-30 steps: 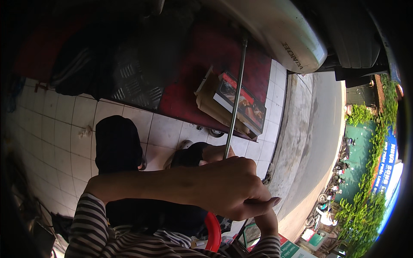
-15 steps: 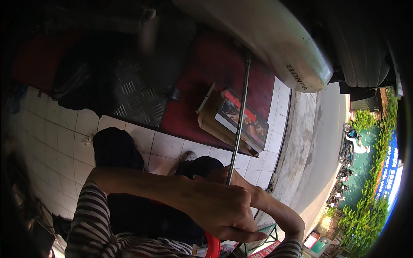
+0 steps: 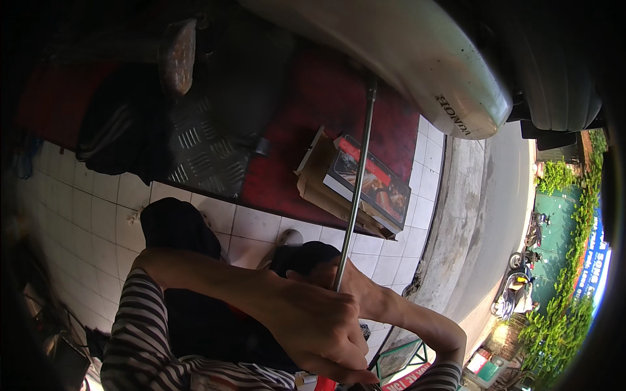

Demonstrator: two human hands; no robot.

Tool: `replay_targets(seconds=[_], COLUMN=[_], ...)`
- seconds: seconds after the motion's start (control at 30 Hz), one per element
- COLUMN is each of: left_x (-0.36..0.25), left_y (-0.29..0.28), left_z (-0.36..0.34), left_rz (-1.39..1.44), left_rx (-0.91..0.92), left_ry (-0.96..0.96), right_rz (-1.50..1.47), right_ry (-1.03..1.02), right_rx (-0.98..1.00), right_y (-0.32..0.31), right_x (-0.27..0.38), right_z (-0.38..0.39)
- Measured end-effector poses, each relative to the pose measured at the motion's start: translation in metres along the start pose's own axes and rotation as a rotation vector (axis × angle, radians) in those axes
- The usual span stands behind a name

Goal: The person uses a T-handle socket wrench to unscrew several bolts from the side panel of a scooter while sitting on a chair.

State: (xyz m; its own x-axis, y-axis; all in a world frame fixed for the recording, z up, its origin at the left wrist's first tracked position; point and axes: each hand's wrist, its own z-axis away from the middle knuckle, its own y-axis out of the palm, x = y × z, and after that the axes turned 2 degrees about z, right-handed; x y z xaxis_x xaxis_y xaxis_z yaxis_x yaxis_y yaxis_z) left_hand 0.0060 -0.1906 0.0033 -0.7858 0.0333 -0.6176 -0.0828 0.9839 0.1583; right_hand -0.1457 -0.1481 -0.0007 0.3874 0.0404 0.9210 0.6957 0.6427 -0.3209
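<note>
A long thin metal rod (image 3: 357,189) runs from between my hands up to the underside of a white motorbike fender (image 3: 404,58). My left hand (image 3: 319,332) is closed around the rod's lower part, with the striped sleeve coming in from the lower left. Just behind it, my right hand (image 3: 349,280) also grips the rod, its forearm reaching in from the lower right. A red piece (image 3: 324,384) shows below my left hand at the picture's edge.
An open cardboard box with printed packages (image 3: 365,186) lies on a red mat (image 3: 306,124). A ridged metal plate (image 3: 202,153) lies left of it. A black tyre (image 3: 554,65) is at top right. White floor tiles (image 3: 91,208), a kerb and road (image 3: 469,215), and parked motorbikes (image 3: 518,293) surround them.
My left hand has slid lower in the picture along the rod. My right forearm now shows more fully. The view has shifted, bringing the fender and box closer.
</note>
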Motion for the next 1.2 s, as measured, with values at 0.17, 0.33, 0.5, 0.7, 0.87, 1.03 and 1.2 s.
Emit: replay_targets(seconds=[0.17,0.33,0.5,0.7,0.87,1.03,1.2], left_x=[0.006,0.007,0.004,-0.013,-0.006,-0.012,-0.007], left_y=[0.0,-0.001,-0.006,-0.011,-0.004,-0.009,-0.011], left_z=[0.002,0.006,0.009,0.015,0.001,-0.004,0.0], left_rz=[0.053,0.031,0.025,-0.055,0.035,0.06,0.049], left_rx=[0.031,0.042,0.085,0.105,0.026,0.036,0.105], left_ry=[0.028,0.019,-0.02,-0.136,-0.1,-0.056,-0.052], right_rz=[0.011,0.036,0.007,0.003,0.034,0.042,0.08], right_ry=[0.084,0.079,0.069,0.076,0.08,-0.011,0.064], right_rx=[0.029,0.023,-0.002,-0.014,0.018,0.0,0.024], right_y=[0.014,0.011,0.02,0.03,0.019,0.013,0.013], right_x=[-0.015,-0.011,-0.019,-0.022,-0.013,-0.003,0.0], right_z=[0.007,0.0,-0.004,-0.016,-0.01,-0.01,-0.011])
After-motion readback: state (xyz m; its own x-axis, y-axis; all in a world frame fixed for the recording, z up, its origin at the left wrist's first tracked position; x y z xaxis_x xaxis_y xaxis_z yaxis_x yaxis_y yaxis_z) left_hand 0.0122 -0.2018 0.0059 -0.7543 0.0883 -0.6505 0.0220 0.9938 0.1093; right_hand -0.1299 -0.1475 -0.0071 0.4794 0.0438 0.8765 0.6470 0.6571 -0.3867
